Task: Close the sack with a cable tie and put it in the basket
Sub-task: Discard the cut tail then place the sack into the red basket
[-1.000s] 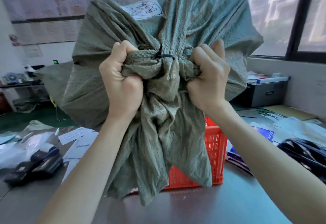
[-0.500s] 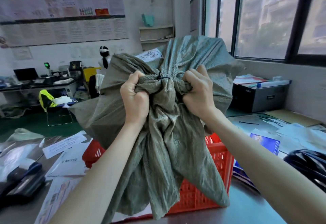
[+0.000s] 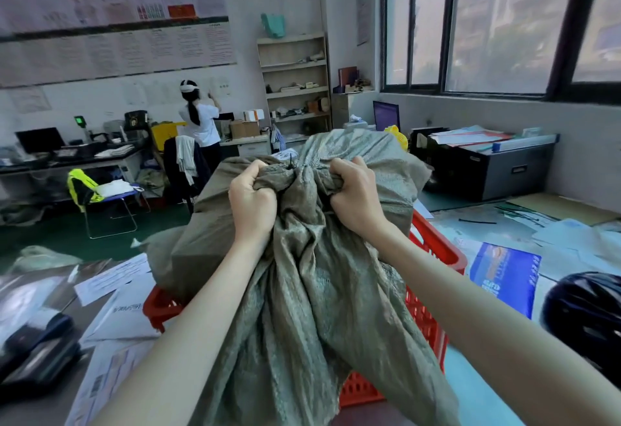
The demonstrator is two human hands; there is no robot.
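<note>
A grey-green woven sack [image 3: 322, 291] fills the middle of the view, its body lying over and into the red plastic basket [image 3: 433, 257]. A black cable tie [image 3: 291, 165] cinches the sack's gathered neck. My left hand [image 3: 252, 197] grips the bunched fabric left of the tie. My right hand [image 3: 353, 194] grips the fabric right of it. The sack's loose mouth hangs down toward me over the basket's near wall. Most of the basket is hidden by the sack.
Papers [image 3: 111, 278] and a black device [image 3: 37, 351] lie left of the basket. A blue booklet [image 3: 504, 278] and a dark helmet [image 3: 584, 321] lie to the right, with spare cable ties [image 3: 477, 222] beyond. A person [image 3: 200, 123] stands at the far wall.
Both hands have carried the sack down and away from me, from face height to resting over the red basket. The room behind it has come into view.
</note>
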